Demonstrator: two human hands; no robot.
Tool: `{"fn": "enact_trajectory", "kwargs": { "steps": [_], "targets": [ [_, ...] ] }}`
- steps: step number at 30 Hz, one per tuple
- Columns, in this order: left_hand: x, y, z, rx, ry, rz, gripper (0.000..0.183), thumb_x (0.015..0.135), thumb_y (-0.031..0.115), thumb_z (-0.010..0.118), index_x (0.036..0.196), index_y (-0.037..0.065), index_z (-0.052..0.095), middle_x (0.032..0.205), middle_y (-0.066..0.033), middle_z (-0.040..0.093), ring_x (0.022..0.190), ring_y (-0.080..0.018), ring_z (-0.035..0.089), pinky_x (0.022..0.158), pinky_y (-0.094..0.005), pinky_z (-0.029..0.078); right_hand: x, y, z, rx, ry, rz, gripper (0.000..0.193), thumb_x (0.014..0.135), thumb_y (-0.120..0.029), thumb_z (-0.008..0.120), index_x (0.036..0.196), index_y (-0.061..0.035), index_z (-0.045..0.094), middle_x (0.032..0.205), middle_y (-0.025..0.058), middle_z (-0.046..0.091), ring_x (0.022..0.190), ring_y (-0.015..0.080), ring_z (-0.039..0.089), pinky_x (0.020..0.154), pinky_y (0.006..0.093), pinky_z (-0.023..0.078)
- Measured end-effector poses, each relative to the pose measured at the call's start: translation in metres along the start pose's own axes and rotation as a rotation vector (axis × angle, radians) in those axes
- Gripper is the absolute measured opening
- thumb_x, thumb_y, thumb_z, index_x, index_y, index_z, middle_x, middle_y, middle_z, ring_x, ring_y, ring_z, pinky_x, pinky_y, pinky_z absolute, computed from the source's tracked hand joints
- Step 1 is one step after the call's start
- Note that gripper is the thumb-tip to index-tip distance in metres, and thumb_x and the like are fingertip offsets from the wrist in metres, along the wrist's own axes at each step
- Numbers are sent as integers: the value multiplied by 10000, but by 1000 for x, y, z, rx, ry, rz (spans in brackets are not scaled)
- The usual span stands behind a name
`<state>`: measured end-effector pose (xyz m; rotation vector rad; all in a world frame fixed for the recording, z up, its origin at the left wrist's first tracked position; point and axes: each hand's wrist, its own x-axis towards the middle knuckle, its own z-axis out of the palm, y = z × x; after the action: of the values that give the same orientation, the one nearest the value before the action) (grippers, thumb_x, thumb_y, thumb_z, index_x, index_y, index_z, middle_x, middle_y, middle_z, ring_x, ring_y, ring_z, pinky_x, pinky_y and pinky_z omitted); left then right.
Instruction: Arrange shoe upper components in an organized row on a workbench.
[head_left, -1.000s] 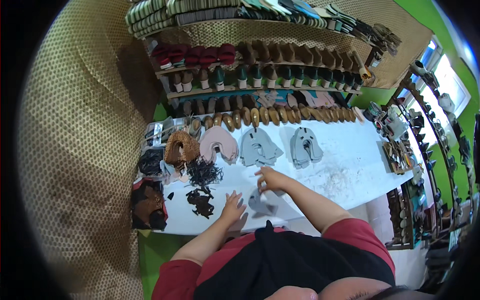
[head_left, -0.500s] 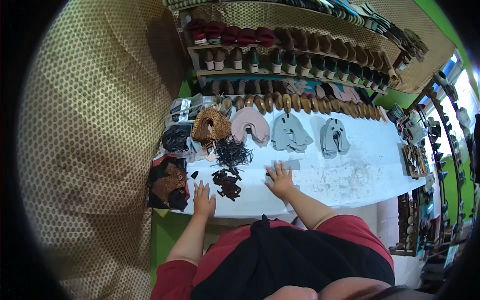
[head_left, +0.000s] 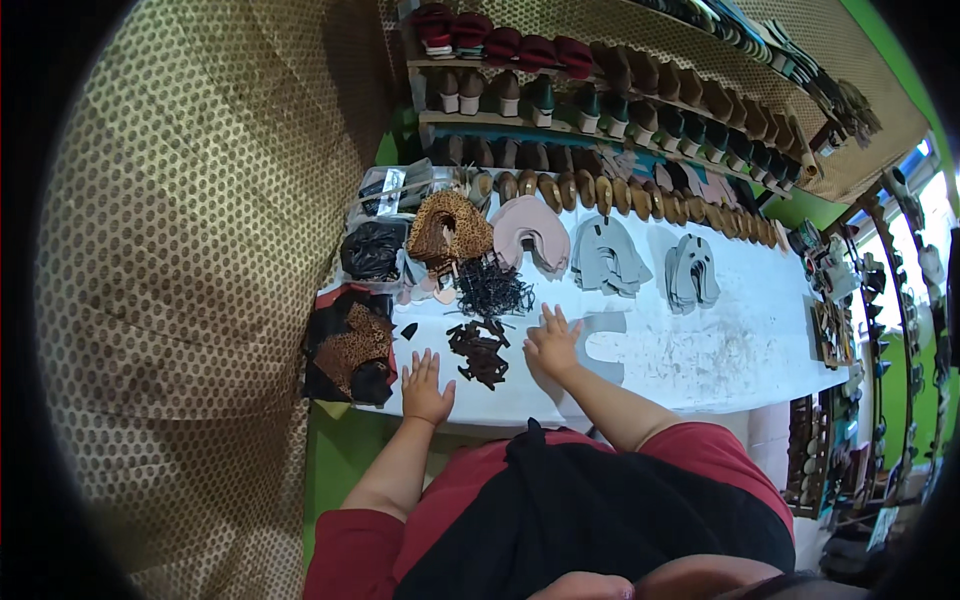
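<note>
My left hand point(head_left: 427, 390) lies palm down at the front of the white-covered table point(head_left: 700, 370), fingers spread, holding nothing. My right hand point(head_left: 555, 345) rests flat with fingers apart, beside a grey U-shaped cut piece point(head_left: 606, 322). It may cover part of that piece's left side. Between my hands sits a heap of short dark strips point(head_left: 480, 352). Behind it is a tangle of thin black strips point(head_left: 492, 288). A small black piece point(head_left: 409, 331) lies just beyond my left fingertips.
Stacked shoe-upper pieces stand in a row: leopard-print point(head_left: 430, 215), pink point(head_left: 527, 215), grey point(head_left: 607, 260) and another grey stack point(head_left: 690, 275). Fabric scraps point(head_left: 350, 350) lie at the left edge. Shoe racks point(head_left: 560, 125) rise behind; a tool box point(head_left: 828, 335) is at the right.
My right hand has slid left across the cloth, and more of the grey U-shaped piece shows. My left hand stays nearly in place. The whole view has shifted slightly.
</note>
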<state>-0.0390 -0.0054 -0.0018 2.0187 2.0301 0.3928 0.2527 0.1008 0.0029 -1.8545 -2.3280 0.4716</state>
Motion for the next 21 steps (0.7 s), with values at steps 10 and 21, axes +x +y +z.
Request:
{"fn": "enact_trajectory", "kwargs": {
  "steps": [10,21],
  "targets": [
    [1,-3,5,8,24,8,701,854,350,631,1472,79,442,1578,-135,363,1497,-340,249,1207,-547,138,6,-58,14,76,169,-232,176,813,-273,731,981,-229,760,1499,108,442,1452,389,285,1075,800,120],
    [3,-2,4,23,18,25,644,870,311,602,1456,88,461,1573,-136,368,1494,-339,256,1203,-560,136,0,-113,42,4,110,-496,209,740,-313,763,888,-169,731,1510,141,411,1451,427,272,1034,831,143]
  ]
}}
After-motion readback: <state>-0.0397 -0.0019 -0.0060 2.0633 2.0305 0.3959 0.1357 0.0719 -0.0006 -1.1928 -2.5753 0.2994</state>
